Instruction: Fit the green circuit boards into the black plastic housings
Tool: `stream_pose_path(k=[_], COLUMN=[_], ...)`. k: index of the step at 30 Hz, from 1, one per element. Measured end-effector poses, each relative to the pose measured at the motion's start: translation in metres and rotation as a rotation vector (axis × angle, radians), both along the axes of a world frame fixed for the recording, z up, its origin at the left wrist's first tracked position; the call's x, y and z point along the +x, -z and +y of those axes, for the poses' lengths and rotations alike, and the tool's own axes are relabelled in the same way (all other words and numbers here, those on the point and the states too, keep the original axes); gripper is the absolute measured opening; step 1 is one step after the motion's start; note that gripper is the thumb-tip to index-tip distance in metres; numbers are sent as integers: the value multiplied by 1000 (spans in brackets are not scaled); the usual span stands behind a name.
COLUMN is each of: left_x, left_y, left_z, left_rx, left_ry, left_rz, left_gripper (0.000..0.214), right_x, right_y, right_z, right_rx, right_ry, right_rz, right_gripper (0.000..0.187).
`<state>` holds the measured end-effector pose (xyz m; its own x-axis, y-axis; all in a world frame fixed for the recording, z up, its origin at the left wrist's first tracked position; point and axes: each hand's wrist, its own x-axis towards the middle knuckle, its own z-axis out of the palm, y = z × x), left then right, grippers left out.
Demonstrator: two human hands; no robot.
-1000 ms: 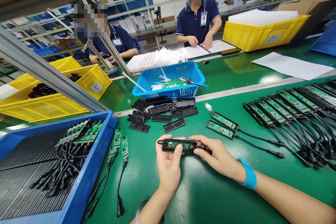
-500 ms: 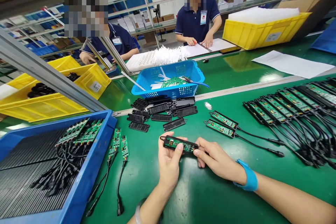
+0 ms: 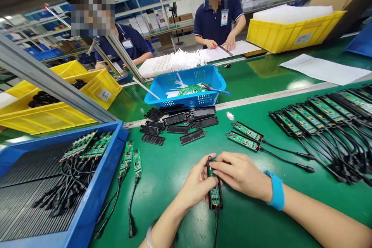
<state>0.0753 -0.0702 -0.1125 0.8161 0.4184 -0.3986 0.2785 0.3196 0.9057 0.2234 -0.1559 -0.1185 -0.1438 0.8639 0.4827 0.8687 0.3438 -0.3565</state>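
Note:
Both my hands grip one black housing with a green circuit board [image 3: 215,195] in it, low over the green mat. It now points toward me, its cable trailing off the bottom edge. My left hand [image 3: 197,183] wraps its left side. My right hand [image 3: 236,173], with a blue wrist strap [image 3: 276,195], presses fingers on its far end. Two finished units [image 3: 245,136] lie just beyond my right hand. A heap of black covers [image 3: 177,126] lies beyond my left hand.
A blue tray [image 3: 93,201] of cabled boards sits at the left, with two loose boards [image 3: 132,161] beside it. Rows of assembled units [image 3: 319,118] fill the right. A blue basket [image 3: 186,85], yellow bins [image 3: 290,31] and two people stand beyond the belt.
The unit has been turned from lying crosswise between my hands to pointing toward me, and both hands have closed in over its far end, lower on the mat.

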Motion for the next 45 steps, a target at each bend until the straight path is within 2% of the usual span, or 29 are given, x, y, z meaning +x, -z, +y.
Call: stream_pose_path(k=[6, 10, 12, 17, 20, 22, 25, 28, 30, 32, 36, 40, 42, 45], left_x=[-1, -2, -1, -1, -3, -4, -4, -3, -3, -3, -4, -3, -1, 2], left_y=[-3, -3, -2, 0, 1, 0, -1, 0, 2, 4, 5, 7, 9, 11], left_z=[1, 1, 0, 0, 5, 9, 14, 14, 13, 13, 16, 18, 16, 12], left_rx=[-60, -69, -52, -6, -27, -71, -143, -162, -155, -155, -141, -77, -37, -1], left_ry=[3, 12, 19, 72, -45, -178, -296, -334, -327, -323, -349, -430, -471, -498], left_rz=[-12, -28, -29, 5, -31, -69, -90, -128, -155, -184, -221, -212, -217, -232], left_gripper=[69, 69, 68, 62, 56, 51, 52, 56, 57, 54, 42, 33, 32, 32], right_x=[-1, 0, 0, -1, 2, 14, 50, 93, 112, 117, 88, 31, 4, -21], right_y=[-2, 1, 3, 2, -9, -19, -32, -38, -39, -40, -44, -42, -34, -22], right_z=[-1, -1, -1, -3, 2, 14, 44, 76, 91, 98, 84, 46, 28, 13], right_rx=[111, 136, 86, -161, -302, -413, -481, -505, -540, -550, -483, -449, -387, -310], right_ry=[-11, -27, -35, -30, -64, 42, 329, 548, 618, 640, 556, 266, 112, 118], right_rz=[-88, -46, 14, 130, 163, 149, 41, -54, -100, -133, -149, -86, -22, -127], right_gripper=[22, 20, 19, 20, 17, 14, 14, 19, 18, 20, 19, 18, 29, 35])
